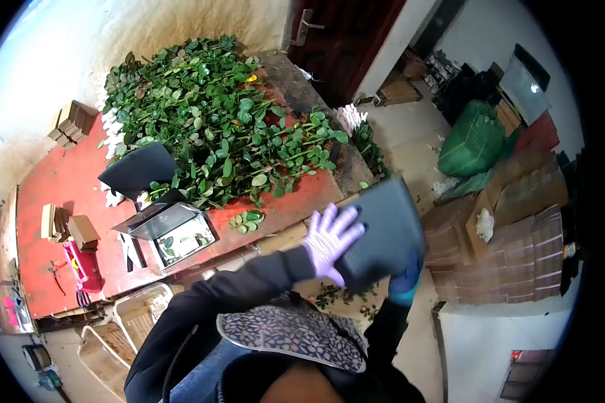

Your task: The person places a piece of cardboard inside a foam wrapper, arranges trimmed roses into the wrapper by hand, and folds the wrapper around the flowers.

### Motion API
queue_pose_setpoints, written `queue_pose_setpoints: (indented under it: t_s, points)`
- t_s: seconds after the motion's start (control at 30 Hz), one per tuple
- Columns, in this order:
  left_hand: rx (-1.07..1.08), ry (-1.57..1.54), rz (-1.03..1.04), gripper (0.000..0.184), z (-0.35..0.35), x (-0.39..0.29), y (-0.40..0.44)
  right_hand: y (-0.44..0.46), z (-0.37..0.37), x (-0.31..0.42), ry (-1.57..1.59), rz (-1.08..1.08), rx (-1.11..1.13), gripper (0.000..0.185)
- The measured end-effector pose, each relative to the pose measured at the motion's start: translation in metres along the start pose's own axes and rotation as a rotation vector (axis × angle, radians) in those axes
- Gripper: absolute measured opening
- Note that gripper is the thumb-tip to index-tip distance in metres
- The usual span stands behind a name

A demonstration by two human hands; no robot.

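A dark, dotted-texture sheet or panel (383,232) is held up off the table's front edge, tilted. My left hand (331,243), in a lilac striped glove, lies against its left side with the fingers spread. My right hand (407,277), in a blue glove with a teal cuff, grips its lower right corner; the fingers are partly hidden and blurred. Left of the sheet, leafy rose-like stems (202,121) are piled on the red table (141,252). A shallow metal tray (181,240) with leaf scraps sits near the table's front edge.
Black flaps (138,169) stand behind the tray. Cardboard pieces (82,232), a pink holder (82,267) and red-handled cutters (57,274) lie at the left. Plastic baskets (141,312) are below the table edge. Stacked cardboard (504,262) and a green sack (474,138) are on the right.
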State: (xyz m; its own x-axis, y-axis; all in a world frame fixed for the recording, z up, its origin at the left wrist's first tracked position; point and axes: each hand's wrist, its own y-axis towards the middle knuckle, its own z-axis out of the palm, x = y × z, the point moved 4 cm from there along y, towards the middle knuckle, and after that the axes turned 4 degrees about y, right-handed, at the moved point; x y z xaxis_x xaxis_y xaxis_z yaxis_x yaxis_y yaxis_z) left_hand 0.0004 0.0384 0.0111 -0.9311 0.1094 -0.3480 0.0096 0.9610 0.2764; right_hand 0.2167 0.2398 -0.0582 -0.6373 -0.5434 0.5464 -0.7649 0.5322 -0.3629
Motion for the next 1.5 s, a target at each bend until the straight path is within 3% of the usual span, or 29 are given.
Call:
queue_pose_setpoints:
  t_s: [0.07, 0.13, 0.27, 0.37, 0.47, 0.53, 0.57, 0.63, 0.67, 0.7, 0.77, 0.8, 0.83, 0.9, 0.93, 0.97, 1.0, 1.03, 1.1, 1.17, 1.23, 1.3, 1.33, 1.37, 1.43, 1.5]
  points:
    - [-0.086, -0.017, -0.006, 0.126, -0.027, 0.025, -0.018, -0.036, 0.002, 0.072, 1.483, -0.376, -0.688, 0.052]
    - [-0.201, -0.028, -0.136, 0.127, -0.065, 0.01, -0.06, -0.036, -0.006, 0.108, 1.144, -0.446, -0.702, 0.047]
    - [-0.3, 0.22, -0.431, 0.129, -0.163, 0.042, -0.13, 0.034, -0.006, 0.252, 1.096, -0.678, -0.545, 0.041]
    - [-0.397, 0.352, -0.642, 0.123, -0.214, 0.064, -0.185, 0.068, 0.019, 0.338, 1.182, -0.759, -0.242, 0.046]
    - [-0.496, 0.405, -0.767, 0.113, -0.25, 0.101, -0.25, 0.093, 0.051, 0.405, 1.03, -0.844, -0.223, 0.044]
    - [-0.531, 0.374, -0.836, 0.105, -0.268, 0.12, -0.288, 0.113, 0.072, 0.439, 0.991, -0.753, -0.19, 0.038]
    - [-0.558, 0.132, -0.883, 0.099, -0.273, 0.136, -0.308, 0.119, 0.08, 0.462, 0.975, -0.749, -0.163, 0.038]
    - [-0.636, -0.201, -0.781, 0.092, -0.276, 0.167, -0.343, 0.13, 0.091, 0.507, 1.065, -0.698, -0.1, 0.036]
    - [-0.566, -0.231, -0.728, 0.091, -0.275, 0.179, -0.356, 0.146, 0.099, 0.51, 0.995, -0.879, -0.14, 0.036]
    - [-0.536, -0.284, -0.665, 0.093, -0.28, 0.194, -0.368, 0.155, 0.101, 0.524, 0.976, -0.865, -0.126, 0.036]
    - [-0.624, -0.542, -0.513, 0.093, -0.291, 0.215, -0.385, 0.163, 0.095, 0.549, 1.086, -0.807, -0.13, 0.036]
    - [-0.769, -0.875, -0.464, 0.089, -0.287, 0.227, -0.387, 0.161, 0.09, 0.569, 1.03, -0.887, -0.072, 0.036]
    - [-0.79, -1.057, -0.587, 0.081, -0.296, 0.23, -0.39, 0.163, 0.089, 0.573, 0.929, -0.96, -0.088, 0.036]
    - [-0.831, -1.02, -0.509, 0.072, -0.277, 0.253, -0.392, 0.159, 0.089, 0.582, 0.764, -1.063, -0.088, 0.035]
    - [-0.727, -1.249, -0.597, 0.057, -0.264, 0.259, -0.394, 0.159, 0.094, 0.588, 0.75, -1.067, -0.089, 0.035]
    - [-0.587, -1.28, -0.635, 0.038, -0.235, 0.275, -0.402, 0.165, 0.105, 0.588, 0.787, -0.894, -0.066, 0.036]
    - [-0.564, -1.383, -0.663, 0.031, -0.213, 0.282, -0.401, 0.173, 0.114, 0.582, 0.82, -0.721, -0.042, 0.036]
    - [-0.541, -1.49, -0.694, 0.024, -0.189, 0.286, -0.401, 0.186, 0.122, 0.57, 0.806, -0.725, -0.04, 0.036]
    - [-0.494, -1.358, -0.767, 0.018, -0.141, 0.296, -0.404, 0.219, 0.14, 0.535, 0.567, -0.463, 0.088, 0.036]
    - [-0.406, -1.299, -0.906, 0.019, -0.1, 0.304, -0.404, 0.225, 0.147, 0.544, 0.404, -0.403, 0.117, 0.034]
    - [-0.485, -1.376, -0.937, 0.02, -0.099, 0.301, -0.399, 0.209, 0.132, 0.553, 0.392, -0.559, -0.22, 0.035]
    - [-0.491, -1.356, -0.956, 0.02, -0.091, 0.305, -0.398, 0.179, 0.119, 0.585, 0.213, -0.568, -0.219, 0.034]
    - [-0.488, -1.339, -0.966, 0.021, -0.086, 0.306, -0.397, 0.159, 0.125, 0.602, 0.299, -0.65, -0.076, 0.034]
    - [-0.48, -1.332, -0.955, 0.021, -0.081, 0.298, -0.385, 0.15, 0.119, 0.585, 0.303, -0.652, -0.09, 0.034]
    - [-0.486, -1.282, -0.995, 0.02, -0.07, 0.3, -0.386, 0.147, 0.151, 0.574, -0.101, -0.97, 0.164, 0.039]
    - [-0.462, -1.232, -1.052, 0.02, -0.045, 0.304, -0.389, 0.146, 0.186, 0.569, -0.266, -1.291, 0.224, 0.047]
